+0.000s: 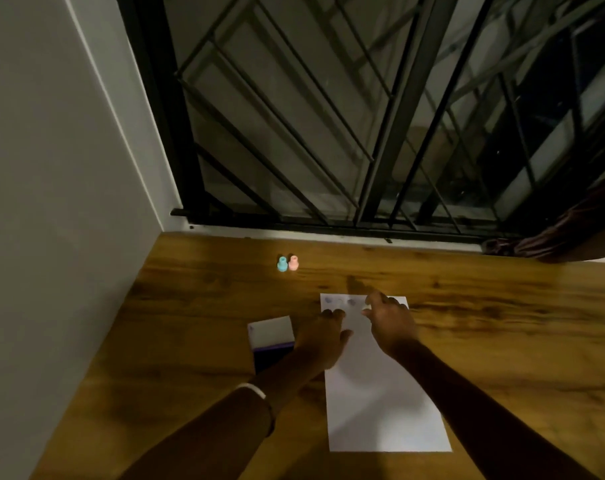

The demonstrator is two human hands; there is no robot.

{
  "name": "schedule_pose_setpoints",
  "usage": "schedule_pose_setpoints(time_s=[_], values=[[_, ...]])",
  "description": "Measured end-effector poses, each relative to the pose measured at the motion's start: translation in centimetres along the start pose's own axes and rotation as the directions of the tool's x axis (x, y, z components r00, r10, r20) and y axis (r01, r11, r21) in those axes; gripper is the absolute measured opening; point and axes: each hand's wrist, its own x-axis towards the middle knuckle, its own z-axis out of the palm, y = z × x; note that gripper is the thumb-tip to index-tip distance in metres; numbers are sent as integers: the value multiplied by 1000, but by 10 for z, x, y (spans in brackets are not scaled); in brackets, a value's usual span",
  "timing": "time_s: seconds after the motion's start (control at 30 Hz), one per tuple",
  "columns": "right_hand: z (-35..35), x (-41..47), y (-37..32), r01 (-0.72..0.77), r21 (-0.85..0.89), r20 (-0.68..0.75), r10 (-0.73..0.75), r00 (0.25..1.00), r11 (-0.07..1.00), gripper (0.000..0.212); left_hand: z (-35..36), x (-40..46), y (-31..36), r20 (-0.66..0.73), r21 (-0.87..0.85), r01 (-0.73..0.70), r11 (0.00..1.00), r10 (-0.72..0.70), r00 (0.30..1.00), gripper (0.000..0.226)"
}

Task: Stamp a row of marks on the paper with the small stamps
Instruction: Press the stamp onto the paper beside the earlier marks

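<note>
A person works a sheet of paper (380, 393) lying flat on a wooden bench (501, 323), w/ a row of faint grey-blue marks (339, 301) already along its far edge. The right hand (391, 322) hovers at that row's right end, fingers bunched around something small and pale, prob. a small stamp (366, 307), though blur makes it hard to confirm. The grip looks pinched together on that item, not spread. The left hand (323, 336) lies flat and open on the paper's left edge, fingers extended, clamping nothing, pinning the sheet.

Risks from here: the marks are pale, so a light or tilted press could leave a partial print; a stamp set down off-line would break the row; if the left hand lifts, the sheet could skid on the smooth bench and smear wet ink. The right forearm crosses over the sheet and could drag it.

An ink pad (271, 353) w/ open lid sits just left of the paper, partly behind the left wrist. Two spare stamps, blue stamp (282, 264) and pink stamp (293, 263), stand touching, well apart near the window grille (328, 133).
</note>
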Motion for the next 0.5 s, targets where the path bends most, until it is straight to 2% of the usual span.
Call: schedule_pose_setpoints(time_s=[0.1, 0.23, 0.37, 0.5], values=[[2, 9, 8, 24, 9, -16, -23, 1000, 1000, 19, 15, 21, 9, 129, 92, 1, 996, -12, 992, 73], [6, 23, 17, 77, -4, -50, -77, 996, 997, 14, 28, 36, 10, 198, 52, 20, 998, -30, 980, 95], [14, 33, 23, 154, -21, -57, -155, 986, 988, 14, 36, 38, 7, 264, -10, 43, 999, -39, 964, 102], [23, 37, 25, 184, -25, -22, -185, 983, 983, 14, 40, 35, 3, 247, -7, 10, 1000, -8, 969, 104]])
